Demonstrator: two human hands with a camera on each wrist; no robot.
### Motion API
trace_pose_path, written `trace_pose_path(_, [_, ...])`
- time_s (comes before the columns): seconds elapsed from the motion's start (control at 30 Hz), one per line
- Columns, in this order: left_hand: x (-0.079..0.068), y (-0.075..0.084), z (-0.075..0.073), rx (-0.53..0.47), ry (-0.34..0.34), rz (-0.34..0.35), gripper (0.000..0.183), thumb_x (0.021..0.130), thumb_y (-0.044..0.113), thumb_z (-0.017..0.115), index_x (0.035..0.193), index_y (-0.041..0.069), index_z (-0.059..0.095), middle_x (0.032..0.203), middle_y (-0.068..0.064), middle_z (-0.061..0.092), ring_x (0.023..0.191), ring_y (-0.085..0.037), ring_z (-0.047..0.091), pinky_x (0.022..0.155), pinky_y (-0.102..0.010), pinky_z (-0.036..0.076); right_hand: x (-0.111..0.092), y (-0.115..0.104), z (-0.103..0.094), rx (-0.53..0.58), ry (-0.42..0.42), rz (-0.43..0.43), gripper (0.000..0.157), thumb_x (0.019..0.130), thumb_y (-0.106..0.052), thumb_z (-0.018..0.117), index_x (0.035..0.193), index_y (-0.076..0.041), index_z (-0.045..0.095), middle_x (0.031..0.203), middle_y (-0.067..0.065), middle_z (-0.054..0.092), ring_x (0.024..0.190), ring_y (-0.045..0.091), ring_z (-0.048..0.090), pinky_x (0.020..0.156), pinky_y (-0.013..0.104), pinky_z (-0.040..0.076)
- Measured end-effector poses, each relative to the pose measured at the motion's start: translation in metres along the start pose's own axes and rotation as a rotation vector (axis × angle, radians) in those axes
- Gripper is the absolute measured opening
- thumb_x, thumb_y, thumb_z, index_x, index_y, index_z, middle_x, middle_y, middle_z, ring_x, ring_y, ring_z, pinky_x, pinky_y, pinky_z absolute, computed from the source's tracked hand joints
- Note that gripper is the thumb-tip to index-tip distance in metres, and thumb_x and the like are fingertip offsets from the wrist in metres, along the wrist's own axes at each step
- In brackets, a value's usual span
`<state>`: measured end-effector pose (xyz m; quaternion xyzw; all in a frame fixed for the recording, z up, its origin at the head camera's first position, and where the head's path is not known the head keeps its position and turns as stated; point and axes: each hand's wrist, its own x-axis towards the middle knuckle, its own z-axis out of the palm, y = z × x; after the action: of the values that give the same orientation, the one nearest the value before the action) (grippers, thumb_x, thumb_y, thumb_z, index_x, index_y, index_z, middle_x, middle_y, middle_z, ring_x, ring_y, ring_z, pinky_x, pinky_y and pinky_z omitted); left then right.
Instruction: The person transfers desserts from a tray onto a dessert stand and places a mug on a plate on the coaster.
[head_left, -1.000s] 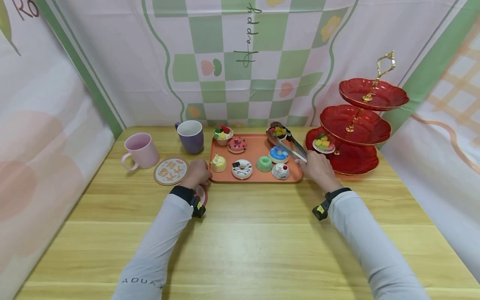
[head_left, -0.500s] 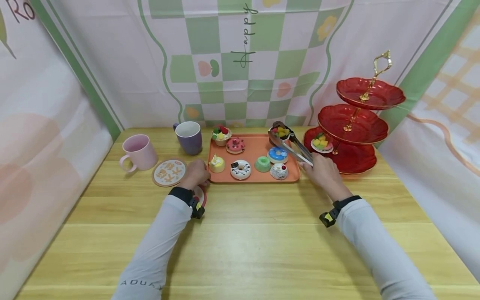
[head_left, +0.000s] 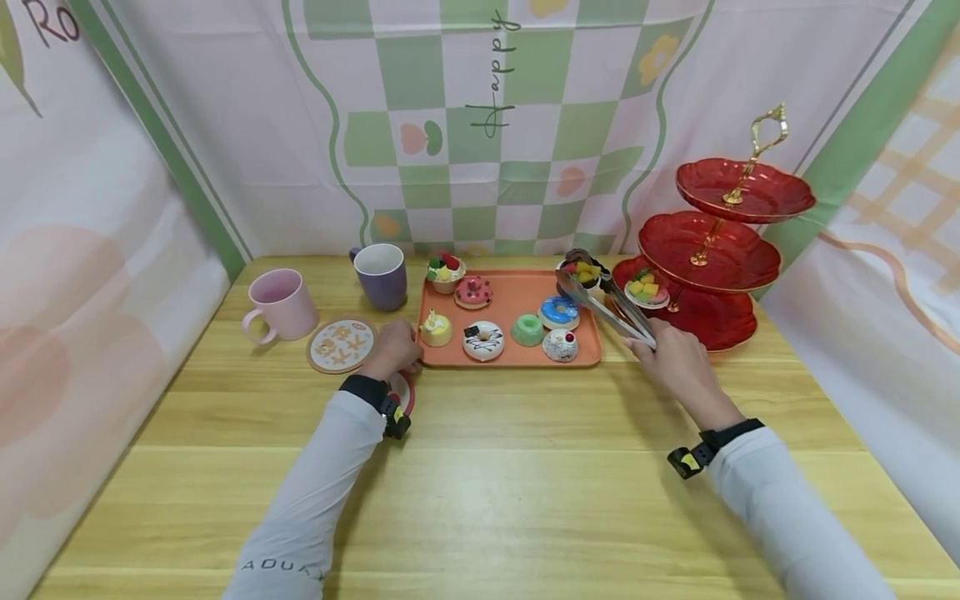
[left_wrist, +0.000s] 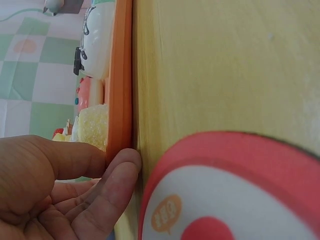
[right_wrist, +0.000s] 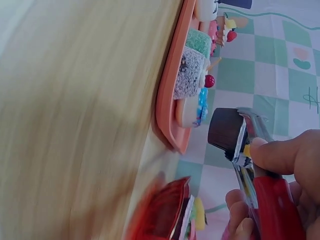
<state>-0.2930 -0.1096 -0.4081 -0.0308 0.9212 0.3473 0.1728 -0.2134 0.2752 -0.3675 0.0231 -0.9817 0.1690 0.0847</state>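
Note:
My left hand (head_left: pixel 392 350) pinches the front left corner of an orange tray (head_left: pixel 517 287) between thumb and fingers; the left wrist view shows the tray's edge (left_wrist: pixel 120 75) up close. With my right hand (head_left: pixel 681 365) I grip metal tongs (head_left: pixel 606 312) by their red handles (right_wrist: pixel 277 205). Between the tongs' tips sits a fruit tart in a dark cup (right_wrist: pixel 226 131), tilted on its side in the right wrist view and raised beyond the tray's right end. Just right of it stands a red three-tier stand (head_left: pixel 723 321), its bottom plate bearing another fruit tart (head_left: pixel 647 288).
On the tray lie a white donut (head_left: pixel 483 341), a blue donut (head_left: pixel 558 312), a pink donut (head_left: pixel 473 292) and several small cakes. Left of it are a purple mug (head_left: pixel 381 279), a pink mug (head_left: pixel 283 304), a round coaster (head_left: pixel 341 345) and a red-rimmed coaster (head_left: pixel 403 393).
My right hand has moved right, carrying the tongs and the dark-cupped tart from over the tray's back right towards the stand. My left hand has stayed at the tray's corner.

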Motion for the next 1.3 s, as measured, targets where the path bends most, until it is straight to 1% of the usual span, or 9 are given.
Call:
trace_pose_path(0.17, [0.001,0.000,0.001,0.008,-0.001,-0.015,0.004,0.086,0.004,0.059,0.087,0.000,0.060,0.067,-0.010,0.064,0.054,-0.015,0.062,0.050,-0.024,0.047,-0.010,0.008,-0.004,-0.025,-0.008,-0.017,0.041,0.089,-0.023,0.063,0.108,0.011,0.052,0.086,0.026,0.056,0.070,0.036,0.052,0.060,0.048,0.044])
trace_pose_path(0.27, [0.002,-0.001,0.002,0.017,0.001,-0.009,0.004,0.086,0.004,0.059,0.086,0.000,0.060,0.066,-0.009,0.064,0.053,-0.015,0.062,0.049,-0.023,0.046,-0.017,0.013,-0.007,-0.040,-0.005,-0.029,0.038,0.088,-0.023,0.065,0.104,0.010,0.053,0.078,0.022,0.054,0.065,0.034,0.050,0.056,0.044,0.042])
trace_pose_path(0.37, [0.000,-0.001,0.002,0.016,-0.001,-0.005,0.005,0.086,0.004,0.059,0.087,-0.001,0.060,0.066,-0.010,0.063,0.053,-0.015,0.062,0.050,-0.024,0.046,-0.024,0.018,-0.010,-0.055,-0.006,-0.042,0.035,0.087,-0.022,0.066,0.098,0.008,0.053,0.069,0.014,0.048,0.059,0.029,0.046,0.051,0.038,0.036])
trace_pose_path(0.5, [-0.001,-0.001,0.002,0.010,-0.004,-0.001,0.005,0.086,0.004,0.059,0.088,-0.001,0.060,0.067,-0.010,0.063,0.054,-0.015,0.062,0.051,-0.024,0.047,-0.032,0.022,-0.015,-0.061,-0.028,-0.038,0.039,0.087,-0.022,0.065,0.104,0.011,0.052,0.067,0.012,0.047,0.057,0.027,0.044,0.048,0.034,0.034])
trace_pose_path(0.57, [-0.001,-0.001,0.002,0.006,-0.005,0.004,0.006,0.086,0.004,0.059,0.089,-0.001,0.060,0.067,-0.010,0.064,0.054,-0.015,0.062,0.051,-0.024,0.047,-0.035,0.025,-0.017,-0.059,-0.032,-0.040,0.037,0.088,-0.022,0.064,0.103,0.010,0.052,0.066,0.011,0.046,0.056,0.026,0.044,0.048,0.033,0.032])
trace_pose_path(0.73, [-0.001,-0.002,0.000,0.016,0.002,0.020,0.006,0.086,0.003,0.058,0.089,-0.001,0.059,0.067,-0.010,0.063,0.054,-0.015,0.062,0.051,-0.024,0.047,-0.040,0.029,-0.021,-0.057,-0.011,-0.067,0.033,0.088,-0.022,0.065,0.100,0.007,0.054,0.065,0.009,0.047,0.055,0.026,0.044,0.047,0.034,0.033])
trace_pose_path(1.0, [0.000,-0.001,0.001,0.027,0.000,0.000,0.008,0.086,0.004,0.059,0.091,-0.002,0.060,0.068,-0.010,0.063,0.055,-0.016,0.062,0.051,-0.023,0.047,-0.049,0.033,-0.029,-0.075,0.003,-0.092,0.034,0.087,-0.024,0.066,0.101,0.006,0.056,0.063,0.008,0.048,0.054,0.026,0.045,0.047,0.038,0.035])
trace_pose_path(1.13, [0.001,0.000,0.001,0.025,-0.008,-0.025,0.009,0.087,0.004,0.058,0.094,-0.002,0.060,0.069,-0.011,0.063,0.055,-0.016,0.062,0.051,-0.024,0.047,-0.054,0.038,-0.033,-0.070,-0.002,-0.075,0.038,0.087,-0.025,0.066,0.103,0.008,0.057,0.067,0.011,0.052,0.057,0.029,0.048,0.048,0.040,0.037])
trace_pose_path(1.3, [0.000,0.002,0.001,0.020,-0.012,-0.051,0.011,0.089,0.005,0.058,0.098,-0.002,0.059,0.071,-0.011,0.063,0.057,-0.017,0.062,0.052,-0.024,0.047,-0.059,0.047,-0.039,-0.054,-0.006,-0.038,0.045,0.088,-0.030,0.064,0.107,0.011,0.057,0.076,0.020,0.058,0.063,0.033,0.053,0.052,0.044,0.040])
